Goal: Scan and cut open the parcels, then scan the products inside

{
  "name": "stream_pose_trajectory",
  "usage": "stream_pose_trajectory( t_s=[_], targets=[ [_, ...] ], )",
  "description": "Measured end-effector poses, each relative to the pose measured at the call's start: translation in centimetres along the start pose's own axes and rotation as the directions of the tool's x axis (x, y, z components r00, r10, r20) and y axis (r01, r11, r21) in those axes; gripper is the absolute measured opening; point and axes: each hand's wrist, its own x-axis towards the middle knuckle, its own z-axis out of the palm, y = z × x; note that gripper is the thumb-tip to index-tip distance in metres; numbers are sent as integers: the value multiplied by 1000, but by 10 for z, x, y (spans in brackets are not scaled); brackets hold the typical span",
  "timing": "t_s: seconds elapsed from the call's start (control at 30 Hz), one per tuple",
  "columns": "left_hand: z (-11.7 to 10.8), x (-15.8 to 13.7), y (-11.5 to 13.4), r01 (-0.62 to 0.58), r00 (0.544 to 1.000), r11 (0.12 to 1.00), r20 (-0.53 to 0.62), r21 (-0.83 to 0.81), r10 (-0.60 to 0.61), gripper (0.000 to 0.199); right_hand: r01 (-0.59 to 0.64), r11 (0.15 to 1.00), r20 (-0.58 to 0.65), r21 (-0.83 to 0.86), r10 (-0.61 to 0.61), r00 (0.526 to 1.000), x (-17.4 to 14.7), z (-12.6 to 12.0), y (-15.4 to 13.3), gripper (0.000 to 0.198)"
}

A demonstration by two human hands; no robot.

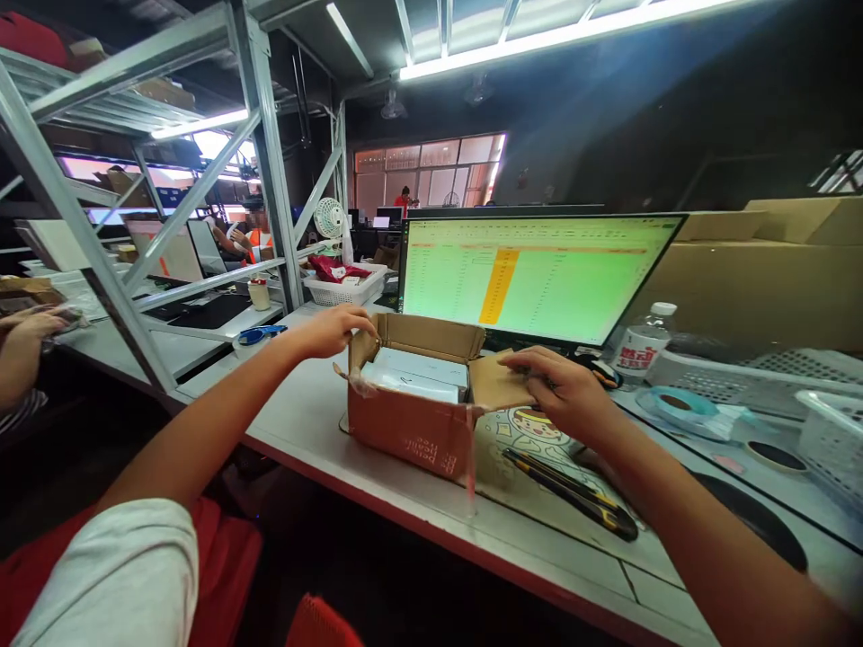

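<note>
Head view: hands (337,331) (564,385) pinch end flaps (495,384) of an open, pale-printed brown carton (404,438).

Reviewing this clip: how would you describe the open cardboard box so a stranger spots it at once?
Find the large lit monitor, then look down to the desk in front of it. A brown box sits there between the left hand and right hand. Unlike the cardboard beyond the monitor's right end, it shows pale contents inside.

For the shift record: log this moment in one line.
cardboard box: open, pale contents inside | left grip: at box's left end | right grip: on right flap
</note>
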Motion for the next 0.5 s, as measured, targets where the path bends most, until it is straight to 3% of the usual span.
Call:
stream_pose_trajectory(
  t_s=[0.17, 0.27, 0.33, 0.4, 0.5],
  targets=[
    [23, -24, -24, 11, 991, 1000, -137, 22, -8, 53, 152, 986, 62, -70, -148, 987, -35, 14, 41, 47],
    [47, -32, -36, -2, 962, 999, -273, -34, -8, 36, 175, 980, -21, -94, -178, 984, -38, 28, 47, 46],
    [63, -40, -44, 25, 931, 991, -359, -128, -70, 23, 153, 983, -116, -98, -164, 980, -33, 35, 43, 38],
    [75, -51, -50, 82, 883, 962, -427, -261, -192, 11, 123, 989, -200, -77, -136, 970, -24, 39, 33, 30],
    [84, -68, -56, 165, 728, 860, -528, -483, -436, 18, 42, 997, -264, 64, -24, 964, -9, 41, 12, 24]
  ],
)
